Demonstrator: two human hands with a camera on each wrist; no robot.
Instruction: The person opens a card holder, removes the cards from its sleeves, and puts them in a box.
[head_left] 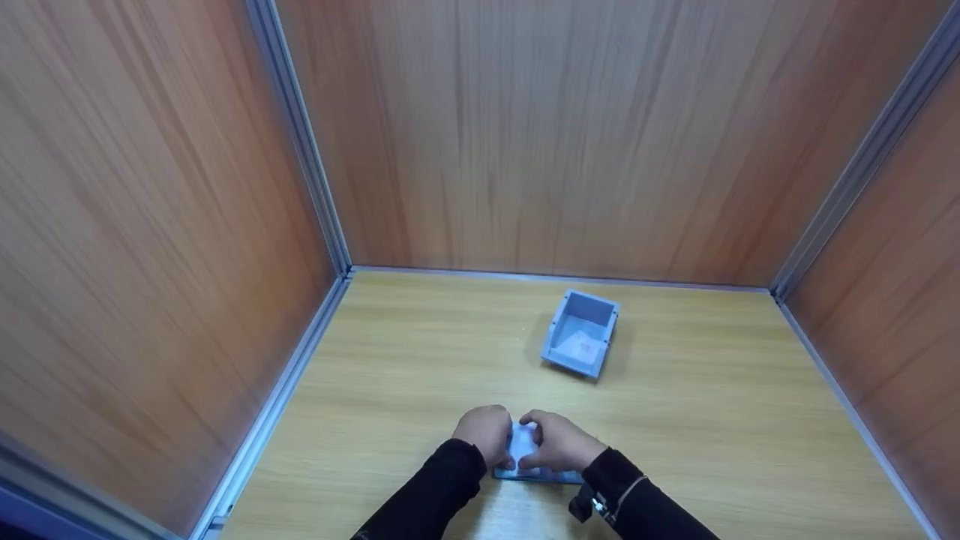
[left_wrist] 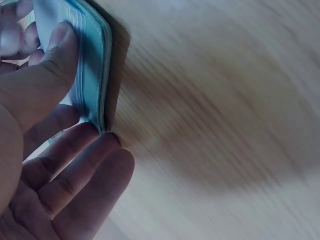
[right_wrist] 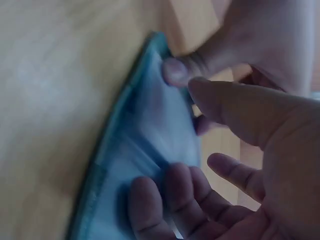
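Note:
A thin stack of pale blue sheets (head_left: 524,452) lies at the near middle of the wooden table (head_left: 420,352), held between both hands. My left hand (head_left: 485,433) pinches its left edge. In the left wrist view the thumb (left_wrist: 60,45) lies on top of the stack (left_wrist: 92,65) and the fingers (left_wrist: 85,165) curl under it. My right hand (head_left: 559,442) grips the right side. In the right wrist view its fingers (right_wrist: 165,195) rest curled on the blurred blue sheet (right_wrist: 145,140), with the thumb (right_wrist: 215,97) above.
An open grey-blue bin (head_left: 580,334) stands on the table beyond the hands, slightly right of centre. Wood-panelled walls with metal edging (head_left: 315,172) close the table in at the left, back and right. Both forearms wear black sleeves.

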